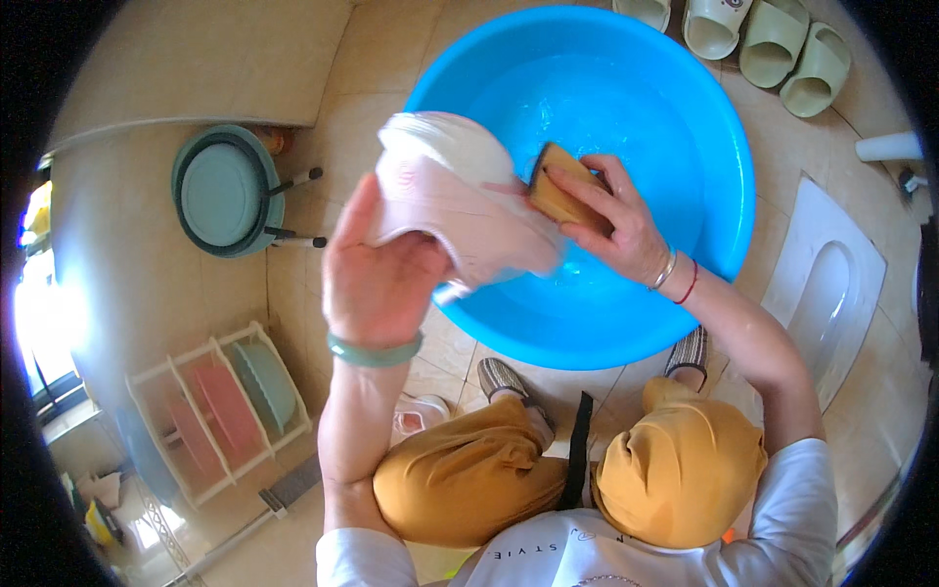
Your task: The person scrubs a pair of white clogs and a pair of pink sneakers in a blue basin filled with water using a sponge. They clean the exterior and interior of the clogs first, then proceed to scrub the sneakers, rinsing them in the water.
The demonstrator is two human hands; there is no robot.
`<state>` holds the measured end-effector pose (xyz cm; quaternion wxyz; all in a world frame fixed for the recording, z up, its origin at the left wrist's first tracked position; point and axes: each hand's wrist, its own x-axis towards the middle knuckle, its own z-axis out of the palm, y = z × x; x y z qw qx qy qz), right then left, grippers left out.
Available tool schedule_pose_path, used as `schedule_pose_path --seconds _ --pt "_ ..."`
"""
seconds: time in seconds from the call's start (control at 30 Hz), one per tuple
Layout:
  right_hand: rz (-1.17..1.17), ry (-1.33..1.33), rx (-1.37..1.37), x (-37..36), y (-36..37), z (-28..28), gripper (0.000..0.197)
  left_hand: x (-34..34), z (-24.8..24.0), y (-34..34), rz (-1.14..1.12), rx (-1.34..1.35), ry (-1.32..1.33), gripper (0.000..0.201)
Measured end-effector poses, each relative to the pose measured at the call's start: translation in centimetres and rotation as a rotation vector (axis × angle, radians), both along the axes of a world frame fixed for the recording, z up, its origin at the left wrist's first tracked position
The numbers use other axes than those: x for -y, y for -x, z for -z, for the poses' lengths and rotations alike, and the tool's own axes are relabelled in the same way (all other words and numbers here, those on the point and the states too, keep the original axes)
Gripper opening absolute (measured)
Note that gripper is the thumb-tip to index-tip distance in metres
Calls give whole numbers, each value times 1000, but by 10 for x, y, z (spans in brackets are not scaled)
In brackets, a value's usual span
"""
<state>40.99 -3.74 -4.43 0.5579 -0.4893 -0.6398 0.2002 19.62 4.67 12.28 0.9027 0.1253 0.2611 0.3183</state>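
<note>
My left hand [377, 269] holds up a pale pink and white sneaker [460, 201], its fingers partly hidden by the shoe. The sneaker is tilted over the left rim of a big blue basin [729, 186] with water in it. A wooden-backed brush [567, 191] is gripped in my right hand [631, 230], close against the sneaker's right side. Slight blur covers the shoe, and the bristles are hard to make out. Another pink and white shoe [421, 413] stands on the floor by my left foot.
Several pale slippers [773, 44] line the back right. A white squat toilet [831, 284] is set in the floor at right. Green basins [223, 191] hang on the left wall, above a white rack [220, 411] of pink and green basins. A long pole [235, 538] lies lower left.
</note>
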Motion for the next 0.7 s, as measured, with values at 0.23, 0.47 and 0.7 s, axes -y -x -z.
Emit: schedule_pose_path --seconds 0.23,0.47,0.7 --pt "145 797 771 -26 -23 63 46 -1 -11 17 100 -125 -327 62" --pt "-140 695 -458 -32 -26 61 45 32 38 27 182 -895 -670 46" --pt "72 243 -353 19 10 -66 47 36 55 18 231 -1000 -859 44"
